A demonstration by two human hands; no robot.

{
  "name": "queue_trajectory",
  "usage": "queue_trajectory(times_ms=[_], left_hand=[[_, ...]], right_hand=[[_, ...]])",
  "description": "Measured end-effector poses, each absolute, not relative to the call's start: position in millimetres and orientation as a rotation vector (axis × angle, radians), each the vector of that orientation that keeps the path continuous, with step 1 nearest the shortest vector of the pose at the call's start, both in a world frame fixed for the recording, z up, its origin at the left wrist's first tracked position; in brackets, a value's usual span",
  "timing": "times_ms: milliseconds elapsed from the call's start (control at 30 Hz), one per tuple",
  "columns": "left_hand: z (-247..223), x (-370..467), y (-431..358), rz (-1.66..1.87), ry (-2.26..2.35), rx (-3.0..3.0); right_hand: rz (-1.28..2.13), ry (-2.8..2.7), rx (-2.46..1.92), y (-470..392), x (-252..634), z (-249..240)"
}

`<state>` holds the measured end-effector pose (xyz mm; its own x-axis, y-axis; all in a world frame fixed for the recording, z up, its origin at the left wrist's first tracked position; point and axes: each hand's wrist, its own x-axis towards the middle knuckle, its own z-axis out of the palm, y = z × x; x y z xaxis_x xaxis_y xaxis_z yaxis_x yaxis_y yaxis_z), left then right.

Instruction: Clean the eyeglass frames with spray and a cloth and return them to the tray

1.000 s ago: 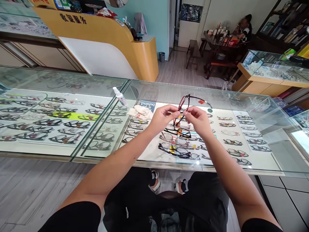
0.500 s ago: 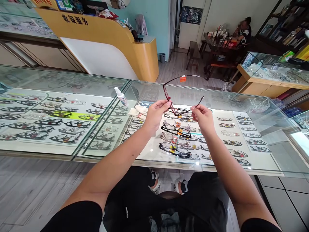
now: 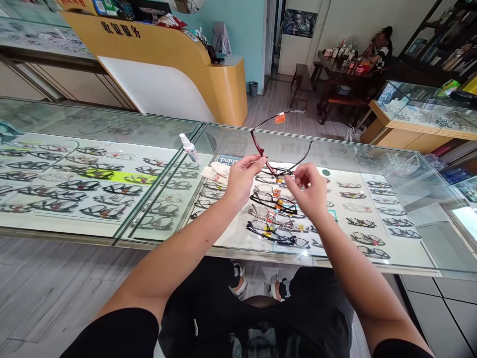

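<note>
My left hand (image 3: 244,179) pinches the front of a dark red pair of glasses (image 3: 257,144), holding it above the glass counter. Its temples are unfolded and point away from me; an orange tag (image 3: 279,119) hangs on the left one. Close to the right end of that frame is my right hand (image 3: 308,186), its fingers apart and bent, with nothing visible in them. Beneath my hands, several black-framed glasses (image 3: 274,203) lie in rows. A white cloth (image 3: 216,172) and a white spray bottle (image 3: 189,147) are left of my left hand.
The glass counter (image 3: 149,242) runs across in front of me, with more glasses on its left and right. Behind it stands a yellow service desk (image 3: 227,92). At the back right a person (image 3: 380,49) sits at a dark table. Another display case (image 3: 421,128) stands at the right.
My right hand has let go of the right temple and moved slightly left, towards the hinge. My left hand still holds the glasses, which have turned slightly.
</note>
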<state>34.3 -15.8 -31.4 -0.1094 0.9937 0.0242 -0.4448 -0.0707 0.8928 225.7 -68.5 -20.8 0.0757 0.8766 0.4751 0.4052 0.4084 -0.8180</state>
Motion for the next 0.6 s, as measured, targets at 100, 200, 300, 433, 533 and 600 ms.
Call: queue_trajectory(times_ms=[100, 200, 300, 433, 533, 600], left_hand=[[-31.3, 38.6, -19.7, 1.479, 0.877, 0.84], [-31.5, 43.0, -24.2, 1.454, 0.839, 0.883], [-32.7, 47.2, -28.7, 1.428, 0.8, 1.035], [-37.3, 51.5, -32.3, 1.386, 0.723, 1.218], [-39.8, 51.3, -33.2, 1.353, 0.708, 1.286], [-37.6, 47.7, -33.6, 1.321, 0.739, 1.417]], right_hand=[[0.227, -1.788, -1.232, -71.5, 217.3, -28.5], [-0.109, -1.874, -1.208, -71.0, 213.3, -31.0], [-0.232, -1.908, -1.214, -69.8, 213.7, -30.2], [-0.178, -1.973, -1.248, -67.0, 217.2, -32.9], [-0.09, -1.965, -1.249, -63.6, 219.4, -37.9], [-0.059, -1.947, -1.254, -61.5, 220.7, -40.1]])
